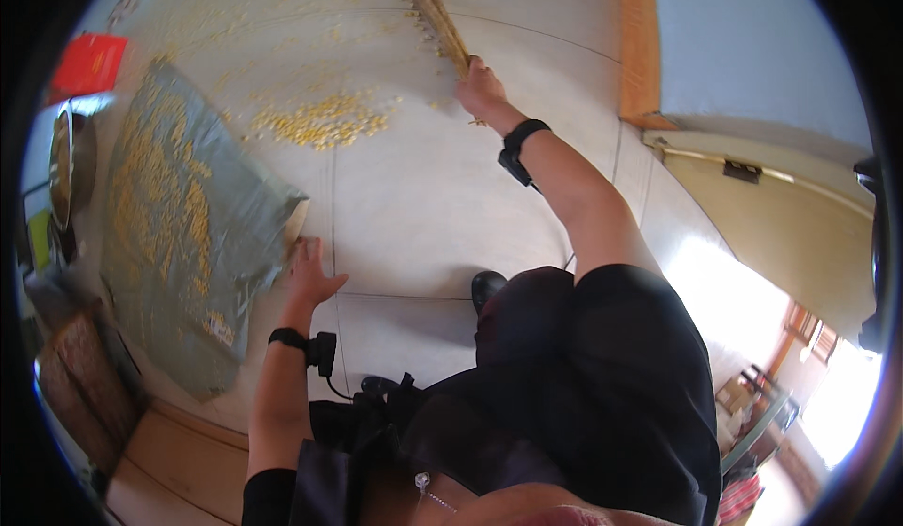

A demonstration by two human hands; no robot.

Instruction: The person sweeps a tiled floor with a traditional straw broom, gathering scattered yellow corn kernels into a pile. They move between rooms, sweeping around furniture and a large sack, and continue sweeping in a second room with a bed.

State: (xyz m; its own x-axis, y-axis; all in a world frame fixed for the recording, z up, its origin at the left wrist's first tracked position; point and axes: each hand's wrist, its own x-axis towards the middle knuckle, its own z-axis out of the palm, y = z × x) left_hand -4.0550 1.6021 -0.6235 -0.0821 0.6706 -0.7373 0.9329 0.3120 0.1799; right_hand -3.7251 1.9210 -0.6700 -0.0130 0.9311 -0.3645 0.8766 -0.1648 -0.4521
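Observation:
My right hand point(482, 90) grips the handle end of a straw hand broom point(441, 22), whose bristles lie on the tiled floor with yellow kernels along their left edge. A loose pile of yellow corn kernels point(321, 120) lies to the left of the broom, and more kernels are scattered beyond it. My left hand point(309, 272) is near the right edge of a grey plastic sheet point(243, 194), fingers spread; whether its fingertips touch the sheet's pale corner I cannot tell. Many kernels lie across the sheet.
A round metal pan point(83, 166) and a red item point(89, 64) stand beyond the sheet on the left. Wooden boards point(88, 385) are at the lower left. An orange-brown door frame point(638, 46) and a beige panel point(769, 202) border the floor on the right. My black shoe point(487, 288) is on the floor.

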